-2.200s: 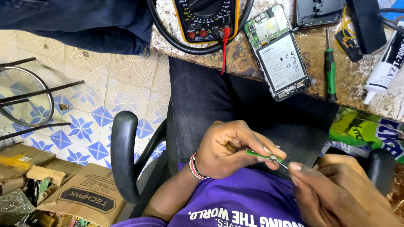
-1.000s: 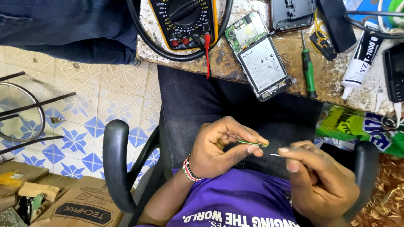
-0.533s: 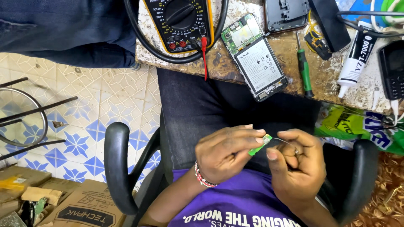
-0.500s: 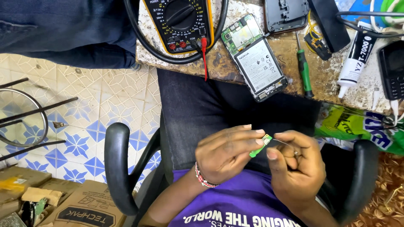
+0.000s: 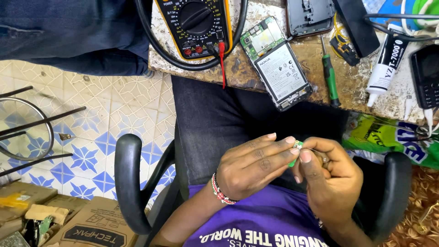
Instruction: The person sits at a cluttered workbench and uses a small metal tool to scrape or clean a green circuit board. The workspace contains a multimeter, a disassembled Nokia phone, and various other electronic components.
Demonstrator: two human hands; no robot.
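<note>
While both hands met over the lap, a small green circuit board [image 5: 295, 153] sat pinched between them.
L hand [image 5: 256, 167] + R hand [image 5: 327, 178] each gripped it w/ fingertips; opened phone [image 5: 279, 64] lay on desk [image 5: 352, 87].

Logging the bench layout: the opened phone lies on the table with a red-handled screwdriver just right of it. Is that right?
Not quite. The head view shows the screwdriver has a green handle, not red. It does lie just right of the opened phone on the table.
</note>
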